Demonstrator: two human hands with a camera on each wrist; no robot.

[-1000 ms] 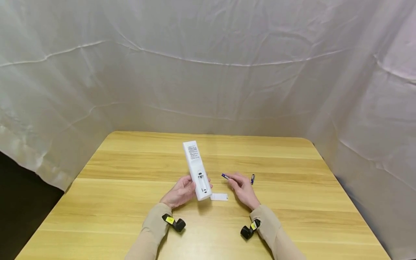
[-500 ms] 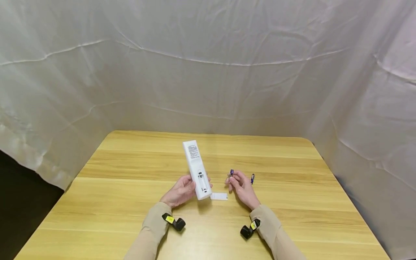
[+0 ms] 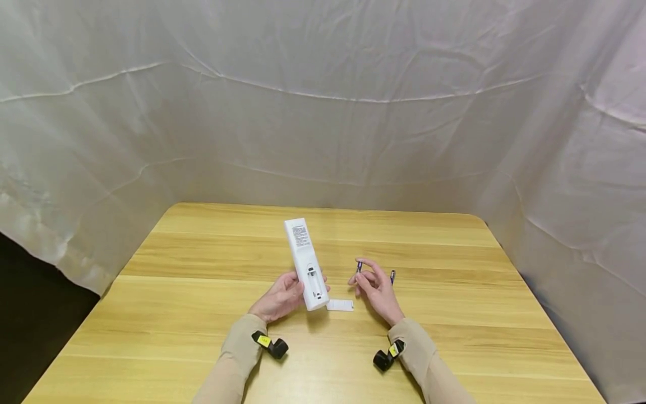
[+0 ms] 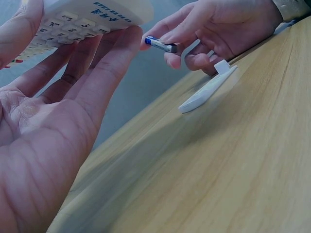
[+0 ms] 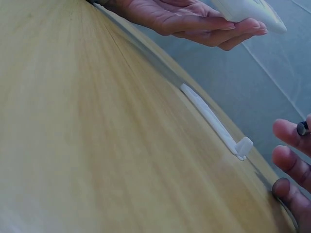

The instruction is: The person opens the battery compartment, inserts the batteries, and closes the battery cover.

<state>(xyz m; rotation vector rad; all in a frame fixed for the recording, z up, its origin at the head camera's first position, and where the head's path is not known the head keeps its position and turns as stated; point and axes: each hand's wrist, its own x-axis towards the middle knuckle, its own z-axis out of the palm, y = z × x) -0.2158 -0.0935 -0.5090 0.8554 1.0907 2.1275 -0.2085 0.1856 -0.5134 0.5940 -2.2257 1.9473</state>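
Over bench (image 3: 202, 252): left hand (image 3: 277, 300) grips remote (image 3: 303, 247), right hand (image 3: 377, 289) pinches battery (image 4: 161, 44)
Remote: likely light, stiff; grip sides
Battery: probably slick; pinch ends

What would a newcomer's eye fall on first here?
Probably the white remote control in the left hand, its open battery compartment facing the head camera. Then the blue battery pinched in the right hand, with a second battery right of that hand. The white battery cover lies on the table between the hands.
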